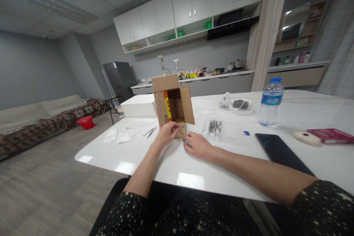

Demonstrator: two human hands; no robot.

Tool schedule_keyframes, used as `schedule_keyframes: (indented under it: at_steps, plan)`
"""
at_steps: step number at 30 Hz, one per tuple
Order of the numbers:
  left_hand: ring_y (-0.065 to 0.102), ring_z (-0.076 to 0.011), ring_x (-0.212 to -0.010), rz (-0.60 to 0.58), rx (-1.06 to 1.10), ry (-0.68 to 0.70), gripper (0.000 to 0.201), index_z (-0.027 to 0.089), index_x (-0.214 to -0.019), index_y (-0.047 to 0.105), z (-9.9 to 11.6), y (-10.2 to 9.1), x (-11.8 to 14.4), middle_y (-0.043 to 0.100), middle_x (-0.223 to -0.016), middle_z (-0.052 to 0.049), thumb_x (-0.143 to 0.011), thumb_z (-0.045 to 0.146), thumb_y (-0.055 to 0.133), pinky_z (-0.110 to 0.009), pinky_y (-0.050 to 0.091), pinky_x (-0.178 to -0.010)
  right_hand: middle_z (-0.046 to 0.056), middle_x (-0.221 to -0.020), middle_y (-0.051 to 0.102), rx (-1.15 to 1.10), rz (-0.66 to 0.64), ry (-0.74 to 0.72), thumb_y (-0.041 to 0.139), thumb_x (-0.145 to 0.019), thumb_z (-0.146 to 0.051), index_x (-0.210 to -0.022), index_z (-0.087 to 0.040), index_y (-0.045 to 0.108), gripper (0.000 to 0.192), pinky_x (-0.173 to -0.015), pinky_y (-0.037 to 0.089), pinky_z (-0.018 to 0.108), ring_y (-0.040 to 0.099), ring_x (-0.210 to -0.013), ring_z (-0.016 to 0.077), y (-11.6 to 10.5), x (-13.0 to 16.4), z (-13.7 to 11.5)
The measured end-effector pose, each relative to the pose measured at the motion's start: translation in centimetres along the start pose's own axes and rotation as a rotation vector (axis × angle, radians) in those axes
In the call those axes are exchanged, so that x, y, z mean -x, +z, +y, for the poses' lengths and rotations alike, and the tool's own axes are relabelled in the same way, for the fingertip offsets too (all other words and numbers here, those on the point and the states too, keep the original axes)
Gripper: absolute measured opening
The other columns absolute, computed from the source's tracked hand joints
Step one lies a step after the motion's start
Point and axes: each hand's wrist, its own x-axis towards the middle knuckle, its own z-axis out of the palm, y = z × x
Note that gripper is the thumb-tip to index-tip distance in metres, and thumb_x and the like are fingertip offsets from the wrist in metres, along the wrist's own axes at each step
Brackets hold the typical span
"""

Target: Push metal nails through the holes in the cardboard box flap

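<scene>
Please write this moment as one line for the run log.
left hand: at cardboard box front, grip unclear | right hand: on white table, pinching small metal piece | bag of screws: beside right hand

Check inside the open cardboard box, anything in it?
The cardboard box lies on its side, flaps open toward the camera. Its visible interior shows only bare brown walls; the lower front is covered by the left hand.

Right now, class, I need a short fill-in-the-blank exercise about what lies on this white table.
1. Both hands meet in front of the open ____ box.
2. The water bottle has a ____ cap.
3. The dark tablet lies on the ____ table.
Missing words: cardboard; blue; white
</scene>
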Motion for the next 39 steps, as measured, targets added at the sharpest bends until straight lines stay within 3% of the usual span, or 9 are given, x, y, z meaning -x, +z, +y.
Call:
schedule_keyframes:
  at_steps: [5, 12, 22, 26, 32, 36, 39]
  plan:
    - [0.056, -0.0121, -0.069, 0.084, 0.087, -0.017, 0.013, 0.019, -0.091, 0.063, -0.5, 0.3, -0.2, 0.068, -0.085, -0.001, -0.087, 0.029, 0.056, -0.025, 0.047, -0.068, 0.01, -0.103, 0.06, 0.016, -0.006, 0.001, 0.041, -0.092, -0.029, -0.108, -0.018, 0.065, 0.031, -0.081, 0.038, 0.033, 0.059, -0.092, 0.0233, 0.0, 0.0, -0.1]
    - [0.054, -0.011, -0.065, -0.09, -0.047, 0.009, 0.009, 0.019, -0.086, 0.065, -1.0, 0.6, 0.1, 0.066, -0.078, 0.001, -0.081, 0.018, 0.058, -0.022, 0.042, -0.063, 0.01, -0.105, 0.061, 0.007, -0.002, 0.001, 0.042, -0.092, -0.029, -0.111, -0.018, 0.063, 0.031, -0.082, 0.038, 0.033, 0.058, -0.093, 0.0233, 0.0, 0.0, 0.0]
    - [0.059, -0.0138, -0.074, -0.195, -0.097, 0.07, 0.014, 0.019, -0.075, 0.07, -0.1, 0.0, 0.1, 0.069, -0.077, -0.001, -0.082, 0.023, 0.059, -0.022, 0.043, -0.068, 0.011, -0.102, 0.06, 0.01, -0.001, -0.004, 0.042, -0.093, -0.029, -0.111, -0.017, 0.063, 0.03, -0.082, 0.037, 0.033, 0.058, -0.093, 0.023, 0.2, -0.1, 0.1]
    - [0.06, -0.0148, -0.078, -0.151, -0.15, 0.018, 0.015, 0.02, -0.082, 0.071, 0.0, -0.2, 0.1, 0.069, -0.083, -0.002, -0.084, 0.026, 0.057, -0.024, 0.045, -0.072, 0.01, -0.102, 0.061, 0.017, -0.002, 0.0, 0.043, -0.093, -0.029, -0.109, -0.018, 0.064, 0.029, -0.081, 0.037, 0.033, 0.058, -0.091, 0.0226, 0.2, -0.1, 0.1]
    - [0.06, -0.0211, -0.097, 0.0, -0.342, -0.171, 0.017, 0.021, -0.094, 0.068, 0.0, -0.6, -0.1, 0.067, -0.096, -0.005, -0.086, 0.026, 0.054, -0.034, 0.045, -0.088, 0.01, -0.102, 0.061, 0.016, 0.009, -0.012, 0.042, -0.093, -0.028, -0.107, -0.018, 0.065, 0.029, -0.08, 0.037, 0.032, 0.058, -0.091, 0.0223, 0.3, -0.1, 0.1]
    - [0.058, -0.0242, -0.106, 0.118, -0.433, -0.303, 0.017, 0.023, -0.097, 0.065, 0.1, -0.9, -0.1, 0.066, -0.106, -0.006, -0.087, 0.026, 0.052, -0.039, 0.044, -0.092, 0.009, -0.1, 0.062, 0.011, 0.016, -0.019, 0.043, -0.092, -0.028, -0.107, -0.018, 0.065, 0.029, -0.08, 0.037, 0.032, 0.058, -0.091, 0.0224, 0.4, -0.1, 0.2]
    - [0.056, -0.0256, -0.109, 0.143, -0.484, -0.361, 0.018, 0.023, -0.1, 0.063, 0.2, -1.1, 0.0, 0.066, -0.11, -0.007, -0.087, 0.025, 0.051, -0.04, 0.043, -0.092, 0.009, -0.1, 0.062, 0.002, 0.023, -0.02, 0.043, -0.092, -0.027, -0.108, -0.018, 0.065, 0.029, -0.08, 0.036, 0.032, 0.058, -0.091, 0.0223, 0.4, -0.1, 0.2]
